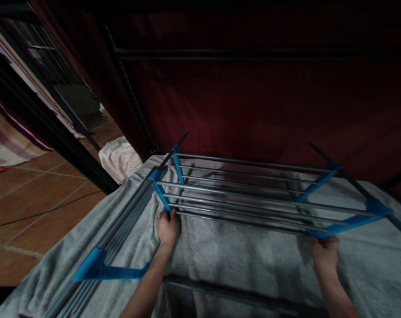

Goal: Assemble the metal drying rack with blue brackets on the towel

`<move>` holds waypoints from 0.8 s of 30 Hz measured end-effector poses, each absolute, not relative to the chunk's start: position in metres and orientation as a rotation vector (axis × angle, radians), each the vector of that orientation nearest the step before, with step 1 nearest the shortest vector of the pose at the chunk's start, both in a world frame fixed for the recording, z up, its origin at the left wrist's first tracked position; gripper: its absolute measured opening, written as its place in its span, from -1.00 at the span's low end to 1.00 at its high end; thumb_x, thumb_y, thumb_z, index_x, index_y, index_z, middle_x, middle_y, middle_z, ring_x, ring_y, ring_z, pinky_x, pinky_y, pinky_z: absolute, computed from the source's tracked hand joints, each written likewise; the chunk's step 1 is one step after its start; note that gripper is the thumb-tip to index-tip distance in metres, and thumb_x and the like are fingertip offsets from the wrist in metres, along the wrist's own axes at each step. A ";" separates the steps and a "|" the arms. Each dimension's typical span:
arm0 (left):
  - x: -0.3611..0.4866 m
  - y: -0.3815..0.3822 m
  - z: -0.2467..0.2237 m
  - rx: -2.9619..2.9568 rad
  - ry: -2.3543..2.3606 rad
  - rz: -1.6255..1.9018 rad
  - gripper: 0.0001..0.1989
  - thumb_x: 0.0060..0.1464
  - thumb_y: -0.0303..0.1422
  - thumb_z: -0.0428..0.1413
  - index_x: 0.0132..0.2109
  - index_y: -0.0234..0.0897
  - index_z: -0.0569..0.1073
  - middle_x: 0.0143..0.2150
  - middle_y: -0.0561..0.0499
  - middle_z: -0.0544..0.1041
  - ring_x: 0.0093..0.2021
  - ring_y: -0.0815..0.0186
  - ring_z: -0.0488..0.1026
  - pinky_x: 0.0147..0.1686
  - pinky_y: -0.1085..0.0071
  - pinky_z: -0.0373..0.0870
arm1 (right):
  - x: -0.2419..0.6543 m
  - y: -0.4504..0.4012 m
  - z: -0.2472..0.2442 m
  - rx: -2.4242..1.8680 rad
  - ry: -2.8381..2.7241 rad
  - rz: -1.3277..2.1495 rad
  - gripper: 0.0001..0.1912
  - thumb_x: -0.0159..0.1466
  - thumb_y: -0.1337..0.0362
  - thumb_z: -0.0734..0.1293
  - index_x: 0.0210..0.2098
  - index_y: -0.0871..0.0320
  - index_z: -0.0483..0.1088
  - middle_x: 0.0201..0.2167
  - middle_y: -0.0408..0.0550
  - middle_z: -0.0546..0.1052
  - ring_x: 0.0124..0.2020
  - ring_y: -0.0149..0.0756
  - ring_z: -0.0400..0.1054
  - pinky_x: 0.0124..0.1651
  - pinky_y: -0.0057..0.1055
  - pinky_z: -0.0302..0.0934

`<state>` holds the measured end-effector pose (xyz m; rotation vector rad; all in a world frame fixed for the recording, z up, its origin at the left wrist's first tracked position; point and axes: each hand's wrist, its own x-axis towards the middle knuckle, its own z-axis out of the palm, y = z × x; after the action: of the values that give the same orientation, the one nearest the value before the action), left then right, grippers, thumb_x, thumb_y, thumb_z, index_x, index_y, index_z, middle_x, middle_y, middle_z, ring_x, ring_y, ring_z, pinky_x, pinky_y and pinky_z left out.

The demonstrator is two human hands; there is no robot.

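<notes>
A rack of grey metal tubes point(240, 191) joined by blue plastic brackets point(160, 194) stands on a grey blanket point(220, 251). My left hand point(166, 226) is closed at its near left corner, fingers curled by the lower end of a blue bracket and the front tube. At the near right corner, my right hand point(324, 251) is closed under another blue bracket point(342, 226); its fingertips are partly hidden. Left of my left forearm lies a bundle of loose grey tubes point(116, 234), with a separate blue bracket point(110, 269) across it.
A dark red curtain point(246, 106) hangs behind the rack. A dark metal bar point(233, 293) crosses in front of the blanket. To the left are a tiled floor point(47, 190), a dark slanting post point(54, 128), a cable and a striped cloth point(120, 157).
</notes>
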<state>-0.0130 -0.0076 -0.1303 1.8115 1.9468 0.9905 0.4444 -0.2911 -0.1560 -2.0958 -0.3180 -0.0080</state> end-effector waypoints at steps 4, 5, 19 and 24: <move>-0.013 -0.008 -0.130 1.790 1.946 0.933 -0.66 0.23 -0.17 -0.06 -0.25 -0.31 0.47 -0.33 -0.12 0.47 -0.25 0.15 0.41 -0.26 0.30 0.27 | 0.440 -0.292 -0.154 -2.257 -0.219 0.077 -0.33 0.09 0.00 0.31 0.11 0.16 0.13 -0.25 0.10 0.48 -0.21 0.12 0.42 -0.11 -0.01 0.29; -0.012 -0.008 -0.130 1.783 1.981 0.928 -0.66 0.23 -0.17 -0.06 -0.24 -0.32 0.48 -0.32 -0.13 0.48 -0.24 0.14 0.41 -0.25 0.30 0.27 | 0.440 -0.293 -0.153 -2.285 -0.204 0.102 -0.31 0.10 -0.01 0.30 0.14 0.16 0.11 -0.22 0.13 0.48 -0.19 0.16 0.42 -0.10 0.02 0.28; 0.003 -0.018 -0.125 1.869 2.232 0.742 -0.59 0.32 -0.19 -0.11 -0.10 -0.41 0.50 -0.10 -0.27 0.53 -0.08 0.05 0.43 -0.13 0.26 0.29 | 0.428 -0.283 -0.144 -2.385 -0.105 0.102 -0.21 0.12 -0.09 0.28 0.19 0.26 0.10 -0.14 0.31 0.49 -0.08 0.33 0.41 0.00 0.16 0.25; 0.006 -0.020 -0.120 1.824 2.257 0.702 -0.62 0.33 -0.20 -0.11 -0.02 -0.38 0.48 -0.03 -0.26 0.52 0.00 0.04 0.42 -0.13 0.25 0.30 | 0.433 -0.286 -0.148 -2.364 -0.184 0.077 -0.26 0.10 -0.06 0.27 0.16 0.18 0.09 -0.21 0.17 0.47 -0.15 0.20 0.42 -0.04 0.09 0.28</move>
<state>0.0059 -0.0202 -0.1202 1.8245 2.2567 0.7023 0.4332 -0.2857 -0.1480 -2.3636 -0.1839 0.0772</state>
